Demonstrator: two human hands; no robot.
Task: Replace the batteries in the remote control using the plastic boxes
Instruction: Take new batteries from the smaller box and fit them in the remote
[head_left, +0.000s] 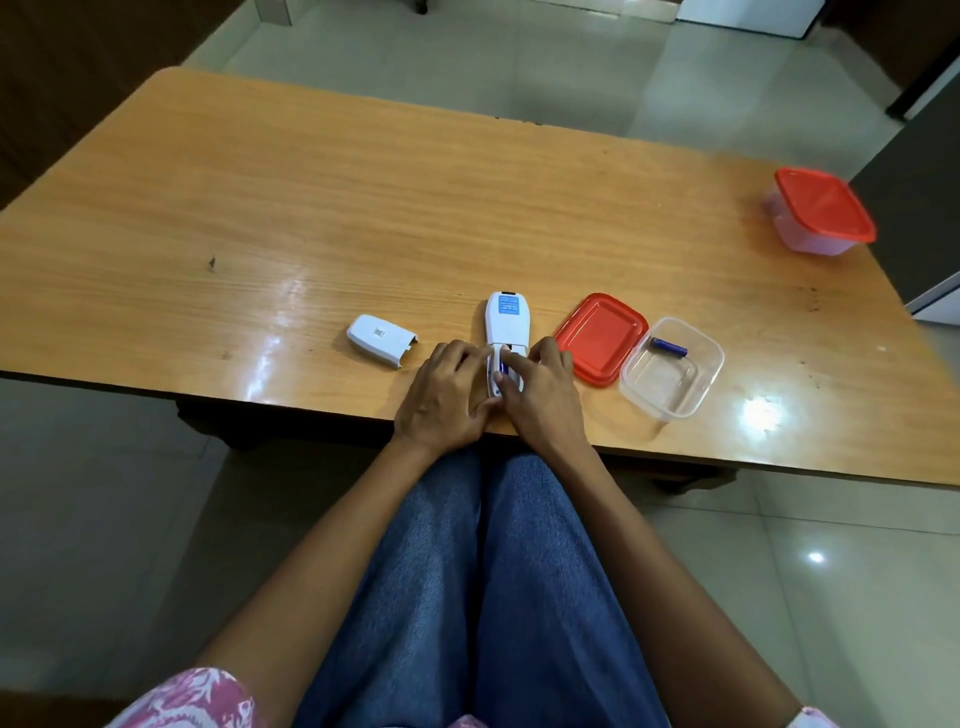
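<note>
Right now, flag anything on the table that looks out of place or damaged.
Nothing stands out. The battery cover lies off the remote and the red lid sits beside its open box, as a battery change would leave them.

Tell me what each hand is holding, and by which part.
Both the left hand and right hand grip the remote at its near, open battery end.

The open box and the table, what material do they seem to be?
Open box: probably clear plastic, since a blue battery and the table show through its walls. Table: wood or wood-look laminate with grain lines, glossy, reflecting lights.
</note>
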